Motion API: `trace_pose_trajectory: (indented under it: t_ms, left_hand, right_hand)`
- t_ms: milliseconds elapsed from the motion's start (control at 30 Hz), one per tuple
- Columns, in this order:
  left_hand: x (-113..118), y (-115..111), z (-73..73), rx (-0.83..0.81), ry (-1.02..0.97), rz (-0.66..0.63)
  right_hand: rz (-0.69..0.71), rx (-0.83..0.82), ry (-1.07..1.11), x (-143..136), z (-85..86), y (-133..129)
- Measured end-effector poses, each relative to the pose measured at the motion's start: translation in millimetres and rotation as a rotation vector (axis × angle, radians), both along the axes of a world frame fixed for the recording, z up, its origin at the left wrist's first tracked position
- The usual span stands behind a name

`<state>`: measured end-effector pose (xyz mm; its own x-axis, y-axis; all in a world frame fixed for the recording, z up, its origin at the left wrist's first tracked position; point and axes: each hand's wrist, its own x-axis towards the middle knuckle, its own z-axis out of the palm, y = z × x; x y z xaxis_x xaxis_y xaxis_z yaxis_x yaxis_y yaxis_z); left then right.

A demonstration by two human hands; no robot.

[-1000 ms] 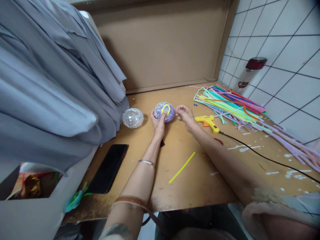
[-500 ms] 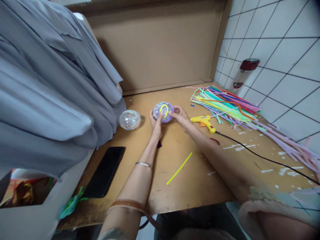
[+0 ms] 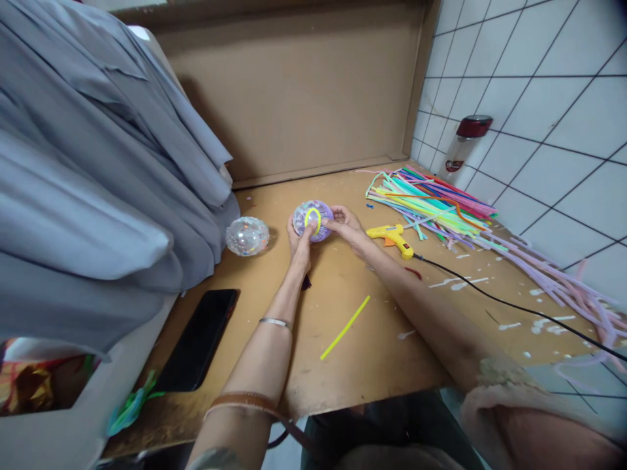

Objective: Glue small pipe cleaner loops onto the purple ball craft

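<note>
Between my two hands is a round, dome-like piece (image 3: 324, 213) in clear and purple, with a loop of yellow pipe cleaner (image 3: 307, 213) lying on its top. My left hand (image 3: 300, 240) grips its left side, thumb pressed on the yellow loop. My right hand (image 3: 347, 225) holds the right side, its thumb and fingers at the rim near the loop. The underside of the piece is hidden. A straight yellow pipe cleaner (image 3: 345, 328) lies on the table nearer to me. To the left sits a clear, faceted bowl-like piece (image 3: 247, 236).
A yellow glue gun (image 3: 392, 239) lies right of my hands, its black cord (image 3: 490, 298) running rightward. Behind it is a pile of coloured pipe cleaners (image 3: 431, 199). A black phone (image 3: 198, 339) lies at left beside a grey cloth (image 3: 108, 196). A red-lidded bottle (image 3: 463, 147) stands by the tiled wall.
The whole view has shifted slightly, so everything appears a little further left. My hands keep the same hold on the round piece, and the yellow loop has turned slightly.
</note>
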<state>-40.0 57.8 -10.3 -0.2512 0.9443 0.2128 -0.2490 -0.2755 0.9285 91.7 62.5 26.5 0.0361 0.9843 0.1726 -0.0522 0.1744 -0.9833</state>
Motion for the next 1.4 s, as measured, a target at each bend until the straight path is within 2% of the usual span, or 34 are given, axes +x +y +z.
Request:
trace_pose_trajectory:
  t_ms: [100, 167, 267, 367, 467, 567, 667, 800, 867, 933, 1000, 1100, 1200, 1300, 1400]
  left_hand:
    - [1, 2, -1.3, -0.014, -0.018, 0.018]
    - [1, 4, -2.7, -0.021, -0.040, 0.038]
    - [0, 7, -4.1, -0.035, -0.046, 0.066]
    - [-1, 7, -2.8, -0.047, -0.048, 0.079]
    - [0, 3, 1.0, -0.048, -0.050, 0.096]
    - [1, -5, 4.0, -0.021, -0.011, 0.103]
    - [1, -15, 4.3, -0.004, 0.026, 0.094]
    - [-3, -25, 3.9, 0.016, 0.029, 0.055]
    - [-5, -28, 4.7, 0.035, 0.048, -0.003]
    - [-6, -31, 5.7, 0.053, 0.093, -0.062]
    - [-5, -33, 5.9, 0.066, 0.149, -0.113]
    - [-3, -36, 3.9, 0.091, 0.243, -0.202]
    - [-3, -37, 0.2, 0.130, 0.383, -0.262]
    - [-4, -35, -3.8, 0.184, 0.518, -0.287]
    - [-5, -30, -8.4, 0.223, 0.559, -0.334]
  right_hand:
    - [-0.070, 0.013, -0.085, 11, 0.9, -7]
    - [-0.103, 0.040, -0.226, 24, 0.4, -22]
    - [-0.138, 0.147, -0.634, 49, -2.1, -62]
    - [-0.237, 0.218, -1.092, 71, -5.7, -110]
    - [-0.256, 0.128, -1.446, 82, -8.8, -148]
    - [-0.178, 0.028, -1.576, 84, -10.5, -167]
    - [-0.138, -0.026, -1.590, 79, -10.2, -176]
    - [-0.152, -0.029, -1.590, 76, -9.5, -185]
    - [-0.196, -0.003, -1.526, 78, -9.7, -185]
    - [-0.246, 0.058, -1.360, 81, -10.0, -179]
    - [-0.275, 0.137, -1.104, 83, -10.4, -165]
    - [-0.255, 0.185, -0.740, 78, -11.3, -129]
    - [-0.284, 0.188, -0.518, 66, -12.1, -89]
    - [-0.304, 0.251, -0.482, 53, -14.7, -62]
    - [-0.282, 0.310, -0.552, 47, -21.2, -55]
